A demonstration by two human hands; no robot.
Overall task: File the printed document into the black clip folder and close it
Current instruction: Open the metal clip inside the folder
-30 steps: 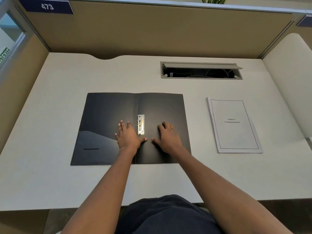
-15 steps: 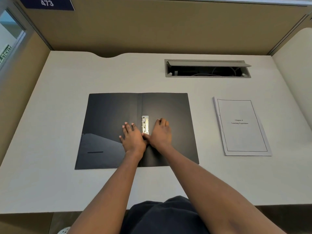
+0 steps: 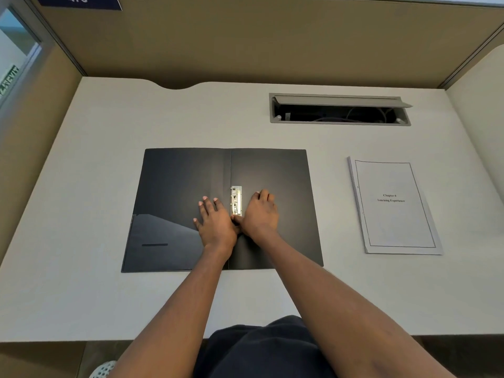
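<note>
The black clip folder [image 3: 191,192] lies open and flat on the desk [image 3: 81,296]. The left hand [image 3: 216,223] rests palm down with fingers spread on the folder's left leaf, and the right hand [image 3: 260,214] lies flat on the right leaf; neither grips anything. Between them sits the metal clip [image 3: 236,200], and the thumbs meet at its near end, perhaps touching it. The printed document [image 3: 394,205] lies well right of both hands, apart from the folder
</note>
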